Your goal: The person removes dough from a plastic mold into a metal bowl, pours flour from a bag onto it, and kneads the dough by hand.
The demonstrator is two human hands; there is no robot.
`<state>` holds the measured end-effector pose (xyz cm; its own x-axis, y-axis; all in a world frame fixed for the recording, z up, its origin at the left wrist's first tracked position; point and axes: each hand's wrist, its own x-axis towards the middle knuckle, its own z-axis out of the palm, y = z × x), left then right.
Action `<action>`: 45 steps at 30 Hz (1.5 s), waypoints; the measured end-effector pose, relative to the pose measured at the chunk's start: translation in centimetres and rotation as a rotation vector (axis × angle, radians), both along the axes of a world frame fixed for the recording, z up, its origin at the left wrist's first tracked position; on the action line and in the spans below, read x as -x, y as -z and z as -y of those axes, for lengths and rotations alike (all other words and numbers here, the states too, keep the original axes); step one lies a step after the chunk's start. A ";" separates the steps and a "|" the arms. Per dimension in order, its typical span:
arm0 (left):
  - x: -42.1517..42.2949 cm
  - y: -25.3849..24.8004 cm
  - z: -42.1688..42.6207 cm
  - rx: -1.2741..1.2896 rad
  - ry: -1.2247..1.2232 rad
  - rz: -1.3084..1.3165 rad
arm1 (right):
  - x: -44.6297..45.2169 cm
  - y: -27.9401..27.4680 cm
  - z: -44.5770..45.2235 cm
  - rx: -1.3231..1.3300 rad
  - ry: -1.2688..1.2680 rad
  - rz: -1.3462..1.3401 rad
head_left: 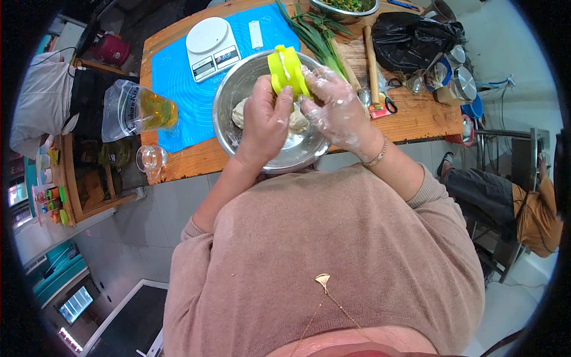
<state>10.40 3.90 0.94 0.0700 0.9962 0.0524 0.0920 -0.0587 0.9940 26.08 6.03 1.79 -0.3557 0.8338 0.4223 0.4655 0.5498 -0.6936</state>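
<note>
Steel bowl [238, 83] near scale [212, 49], probable dough [239, 114] behind left hand [267, 119]

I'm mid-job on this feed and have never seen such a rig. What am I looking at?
There's no machine here, just a person's two bare hands. The single picture comes from a camera worn on their head, looking forward and down, so their own sweater fills the lower middle.

On the wooden table are a blue mat, a white scale, leafy green stalks, a black plastic bag and a metal bowl.

Over the bowl, the left hand holds a yellow-green piece. The flour-dusted right hand is at its edge; whether it grips is unclear.
</note>
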 end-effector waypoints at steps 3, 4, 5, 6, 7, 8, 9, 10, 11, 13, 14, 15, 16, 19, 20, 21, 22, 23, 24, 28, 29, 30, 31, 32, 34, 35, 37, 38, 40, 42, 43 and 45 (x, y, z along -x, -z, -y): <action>1.2 0.6 -0.5 0.152 0.110 0.332 | -1.6 -1.4 -0.8 0.095 -0.057 -0.024; 1.7 0.5 -0.7 0.173 0.122 0.425 | -2.2 -1.4 -1.1 0.110 -0.074 -0.058; 2.5 0.5 -0.8 0.195 0.134 0.517 | -2.9 -0.9 -1.5 0.233 -0.020 -0.199; 3.1 0.5 -0.8 0.217 0.146 0.610 | -3.6 -0.9 -1.9 0.424 -0.012 -0.333; 3.6 0.5 -0.7 0.229 0.180 0.625 | -4.3 -0.9 -2.3 0.617 -0.004 -0.466; 3.8 0.5 -0.6 0.255 0.207 0.709 | -4.6 -1.0 -2.5 0.811 0.004 -0.597; 4.1 0.5 -0.7 0.278 0.237 0.791 | -4.6 -0.8 -2.6 0.913 -0.059 -0.745; 4.3 0.4 -0.9 0.300 0.270 0.872 | -4.6 -0.3 -2.7 0.949 -0.105 -0.774; 4.6 0.6 -1.0 0.312 0.245 0.897 | -4.6 0.2 -2.8 0.985 -0.151 -0.802; 5.2 1.4 -0.9 0.345 0.194 0.944 | -4.6 0.4 -2.8 1.049 -0.232 -0.819; 5.4 1.4 -0.8 0.347 0.185 0.946 | -4.5 0.3 -2.7 1.034 -0.190 -0.759; 5.6 1.4 -0.7 0.347 0.175 0.947 | -4.4 0.2 -2.7 1.019 -0.151 -0.698; 5.8 1.4 -0.7 0.345 0.166 0.948 | -4.2 -0.1 -2.7 1.002 -0.113 -0.637; 6.3 0.8 -0.6 0.352 0.163 1.008 | -3.8 -1.5 -1.7 0.690 -0.006 -0.553; 6.5 0.7 -0.5 0.334 0.185 0.966 | -3.4 -1.6 -1.7 0.485 0.027 -0.428; 6.8 0.6 -0.5 0.318 0.207 0.926 | -3.0 -1.8 -1.6 0.282 0.060 -0.301; 7.0 0.5 -0.5 0.300 0.230 0.885 | -2.5 -2.1 -1.6 0.077 0.092 -0.172; 7.0 0.4 -0.4 0.273 0.251 0.841 | -2.1 -3.0 -1.5 -0.116 0.111 0.053; 7.1 0.3 -0.1 0.242 0.277 0.795 | -1.2 -3.3 -1.2 -0.127 0.081 0.080; 7.0 -1.0 0.7 0.114 0.291 0.642 | 2.3 -3.0 0.2 -0.190 0.029 0.162; 7.0 -1.2 0.9 0.103 0.278 0.640 | 2.9 -2.7 0.4 -0.242 0.052 0.174; 7.2 -1.4 1.0 0.093 0.265 0.639 | 3.5 -2.7 0.7 -0.292 0.074 0.187; 7.3 -1.5 1.2 0.083 0.251 0.637 | 4.0 -2.8 1.1 -0.316 0.072 0.206; 7.4 -1.6 1.4 0.083 0.237 0.646 | 4.3 -2.8 1.3 -0.325 0.080 0.214; 7.5 -1.8 1.7 0.083 0.210 0.664 | 5.0 -2.6 1.9 -0.342 0.099 0.231; 7.7 -1.8 1.8 0.072 0.200 0.664 | 5.4 -2.7 2.1 -0.371 0.107 0.230; 8.1 -1.7 1.9 0.052 0.180 0.665 | 6.0 -2.1 2.2 -0.417 0.073 0.196; 8.4 -1.7 1.9 0.049 0.173 0.659 | 6.2 -1.9 2.3 -0.442 0.055 0.178; 9.0 -1.7 1.9 0.041 0.158 0.645 | 6.7 -1.9 2.5 -0.448 0.021 0.090; 9.7 -1.3 2.1 0.044 0.153 0.637 | 6.9 -2.1 2.7 -0.393 0.009 -0.017; 10.0 -1.2 2.2 0.047 0.152 0.633 | 6.7 -2.6 2.9 -0.334 0.015 -0.081; 10.8 -1.4 2.2 0.062 0.210 0.658 | 7.1 -3.7 3.2 -0.316 0.046 -0.092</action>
<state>-0.43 1.72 2.35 0.2344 0.9676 0.0933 -0.5382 0.0492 0.8413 18.96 2.86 5.51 -0.2684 0.6707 0.6914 0.4383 0.7242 -0.5324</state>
